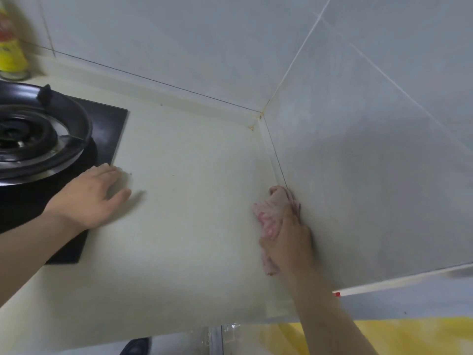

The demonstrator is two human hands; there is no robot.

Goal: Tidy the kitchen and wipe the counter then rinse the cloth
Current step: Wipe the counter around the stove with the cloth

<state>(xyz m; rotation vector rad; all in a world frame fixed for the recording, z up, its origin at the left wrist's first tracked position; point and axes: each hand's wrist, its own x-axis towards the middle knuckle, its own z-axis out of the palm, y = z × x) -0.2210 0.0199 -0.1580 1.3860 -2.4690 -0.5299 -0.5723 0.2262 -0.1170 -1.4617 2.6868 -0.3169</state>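
The pink-and-white mottled cloth (267,217) lies bunched on the cream counter (184,226), hard against the foot of the grey-tiled side wall (384,155). Its long axis runs along that joint, from the near end by the wrist up toward the corner. The right hand (288,242) lies on top and grips it, thumb hooked round the near side. The fingers reach forward over the wad, and their tips are lost in the folds, so much of the cloth's middle is covered.

The left hand (93,198) is well apart from the cloth. It rests flat on the counter, palm down with fingers spread and straight, holding nothing, just beside the edge of the black glass gas hob (111,126). The hob's round burner and pan support (38,134) are cut off by the left border.

A yellow bottle with a red label (10,55) stands behind the hob at the back wall (179,42), blurred and partly out of view. Below the counter's front edge are a soft yellow patch (399,336) and a dark shape (135,347), both too blurred to name.
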